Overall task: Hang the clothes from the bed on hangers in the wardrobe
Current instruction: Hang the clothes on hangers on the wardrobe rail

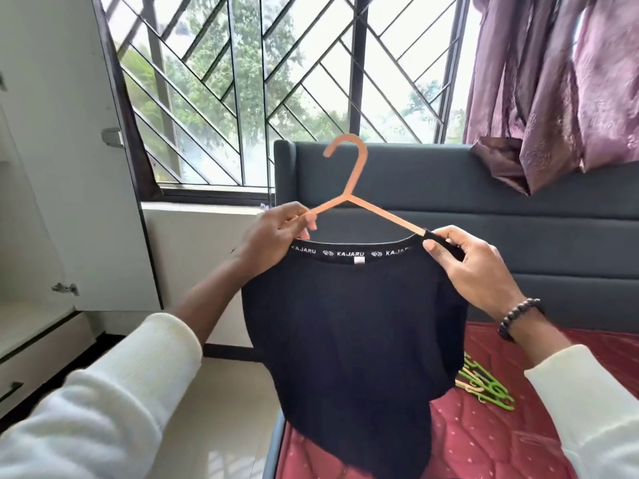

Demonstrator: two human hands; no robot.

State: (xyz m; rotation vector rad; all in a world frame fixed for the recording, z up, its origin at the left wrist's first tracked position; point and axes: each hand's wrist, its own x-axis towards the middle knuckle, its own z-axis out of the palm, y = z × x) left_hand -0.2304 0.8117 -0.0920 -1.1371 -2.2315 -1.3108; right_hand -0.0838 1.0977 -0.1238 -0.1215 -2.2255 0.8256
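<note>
A black T-shirt with a white-lettered collar band hangs in front of me over the bed's left edge. An orange hanger sticks up out of its neck, hook at the top. My left hand pinches the hanger's left arm together with the collar. My right hand pinches the black fabric at the right shoulder, where the hanger's right arm goes under the cloth. The hanger's lower parts are hidden inside the shirt.
The bed with a red mattress and grey headboard lies right. Green hangers lie on the mattress. The white wardrobe stands open at the left. A barred window and purple curtain are behind.
</note>
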